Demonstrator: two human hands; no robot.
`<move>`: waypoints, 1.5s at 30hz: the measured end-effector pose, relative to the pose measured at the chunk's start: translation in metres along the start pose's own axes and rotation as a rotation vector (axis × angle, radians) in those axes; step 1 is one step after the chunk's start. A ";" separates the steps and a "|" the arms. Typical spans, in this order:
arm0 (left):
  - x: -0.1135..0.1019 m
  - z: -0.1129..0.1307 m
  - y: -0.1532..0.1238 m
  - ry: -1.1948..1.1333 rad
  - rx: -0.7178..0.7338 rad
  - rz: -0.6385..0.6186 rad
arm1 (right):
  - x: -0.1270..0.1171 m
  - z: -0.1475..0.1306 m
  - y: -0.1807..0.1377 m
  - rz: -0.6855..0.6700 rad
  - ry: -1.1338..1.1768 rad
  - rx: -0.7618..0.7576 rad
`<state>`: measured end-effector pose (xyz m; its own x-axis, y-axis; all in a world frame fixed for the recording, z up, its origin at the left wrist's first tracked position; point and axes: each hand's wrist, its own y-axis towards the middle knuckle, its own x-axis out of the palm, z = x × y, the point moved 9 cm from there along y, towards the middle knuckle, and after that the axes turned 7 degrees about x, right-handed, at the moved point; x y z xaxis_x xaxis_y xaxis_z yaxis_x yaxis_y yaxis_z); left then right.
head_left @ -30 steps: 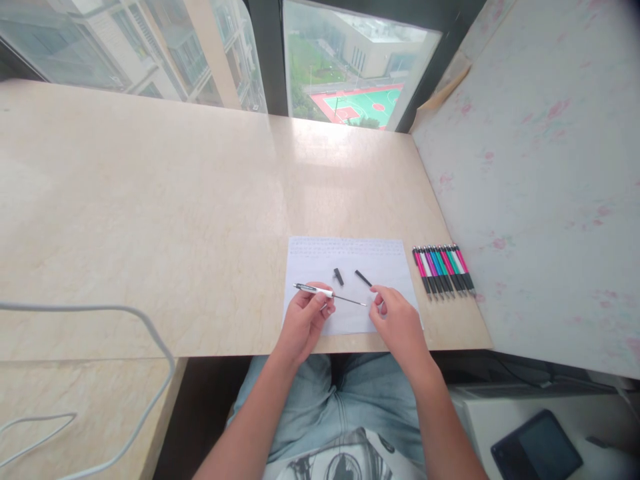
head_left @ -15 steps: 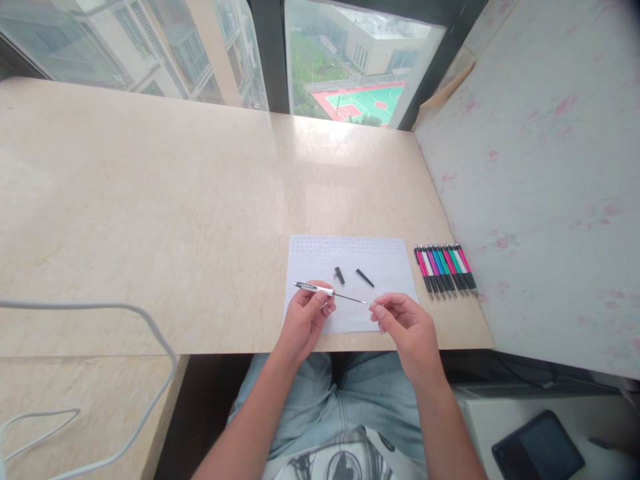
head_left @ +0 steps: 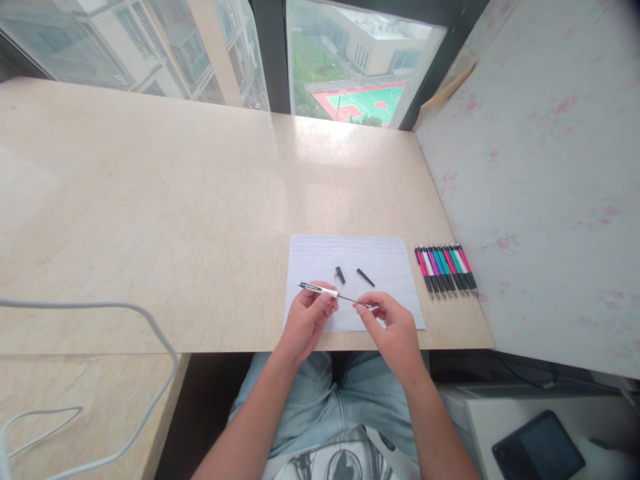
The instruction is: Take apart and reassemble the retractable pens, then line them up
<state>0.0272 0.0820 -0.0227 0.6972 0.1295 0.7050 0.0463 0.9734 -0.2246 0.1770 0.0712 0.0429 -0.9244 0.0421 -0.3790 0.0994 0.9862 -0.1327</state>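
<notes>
The left hand (head_left: 306, 321) is clamping its grip on a smooth white pen barrel (head_left: 319, 289) above the paper (head_left: 353, 251); the right hand (head_left: 396, 325) is pinching the thin, straight refill (head_left: 347, 299). A stubby black piece (head_left: 341, 275) and a slender black rod (head_left: 365, 277) are lying beyond.

1. The marble-patterned tabletop (head_left: 175, 200) gives a broad way left of and beyond the handwritten sheet (head_left: 307, 263)
2. Between the left hand (head_left: 305, 327) and right hand (head_left: 395, 328), the white pen barrel (head_left: 327, 291) and thin refill (head_left: 348, 299) bar the gap
3. Just beyond, a black clip part (head_left: 341, 275) and slim black tube (head_left: 365, 277) lie apart, a narrow lane between
4. A row of click pens (head_left: 445, 269) stands in the way rightward, leaving a slim strip beside the sheet
5. The flowered wall (head_left: 545, 187) bounds the right, the dark window frame (head_left: 273, 60) the far edge
6. A pale cable (head_left: 100, 305) loops across the near left
</notes>
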 end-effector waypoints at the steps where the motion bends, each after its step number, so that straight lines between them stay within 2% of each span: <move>1: 0.000 0.000 0.000 -0.006 0.000 0.006 | 0.002 0.000 0.000 -0.009 -0.007 -0.007; 4: 0.000 0.001 0.000 -0.021 0.001 0.016 | 0.003 0.004 0.004 -0.006 -0.066 -0.041; 10: -0.001 0.000 0.000 -0.034 0.002 0.018 | -0.018 0.021 0.025 0.267 -0.555 -0.179; 14: -0.002 -0.001 0.000 -0.030 -0.003 0.016 | -0.015 0.030 0.036 0.308 -0.652 -0.205; 16: -0.003 -0.001 0.000 -0.027 -0.004 0.019 | -0.013 0.029 0.036 0.312 -0.617 -0.209; 19: -0.003 -0.001 0.000 -0.027 0.002 0.019 | -0.019 0.029 0.030 0.276 -0.392 -0.155; 23: -0.003 0.000 0.000 -0.027 0.011 0.015 | -0.034 0.033 0.013 0.116 -0.069 -0.002; 25: -0.002 0.000 0.000 -0.028 0.014 0.010 | -0.046 0.026 0.003 0.096 -0.052 0.000; 30: -0.002 0.001 0.001 -0.028 0.020 0.013 | -0.071 0.000 -0.012 0.141 -0.075 -0.129; 34: -0.003 0.001 0.001 -0.029 0.013 0.026 | -0.063 -0.012 -0.011 0.110 -0.123 -0.183; 40: -0.002 -0.001 0.000 0.034 0.006 0.010 | -0.029 -0.029 -0.009 0.039 -0.217 -0.241; 45: 0.000 0.000 -0.001 0.077 0.017 -0.010 | -0.005 -0.032 -0.006 0.020 -0.181 -0.253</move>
<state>0.0270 0.0811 -0.0226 0.7496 0.1054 0.6535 0.0420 0.9777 -0.2059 0.1692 0.0701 0.0753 -0.8402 0.0555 -0.5394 0.0013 0.9950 0.1003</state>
